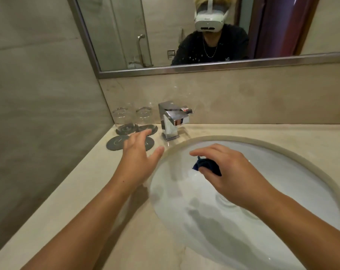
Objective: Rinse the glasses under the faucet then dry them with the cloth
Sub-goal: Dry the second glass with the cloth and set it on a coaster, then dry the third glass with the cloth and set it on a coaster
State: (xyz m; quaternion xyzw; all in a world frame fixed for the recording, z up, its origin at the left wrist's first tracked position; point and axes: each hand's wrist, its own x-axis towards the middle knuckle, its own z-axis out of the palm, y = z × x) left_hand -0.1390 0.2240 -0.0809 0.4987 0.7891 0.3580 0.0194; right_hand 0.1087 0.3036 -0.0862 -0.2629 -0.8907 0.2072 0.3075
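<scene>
Left hand (140, 152), fingers spread and empty, hovers over the coasters (116, 143) just short of the two glasses (122, 116) beside the faucet (171, 121); right hand (229, 170) pinches the bunched blue cloth (206, 165) above the sink (282, 151).

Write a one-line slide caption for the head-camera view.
Open left hand extends toward two glasses beside the faucet; right hand holds a dark blue cloth over the sink.
</scene>
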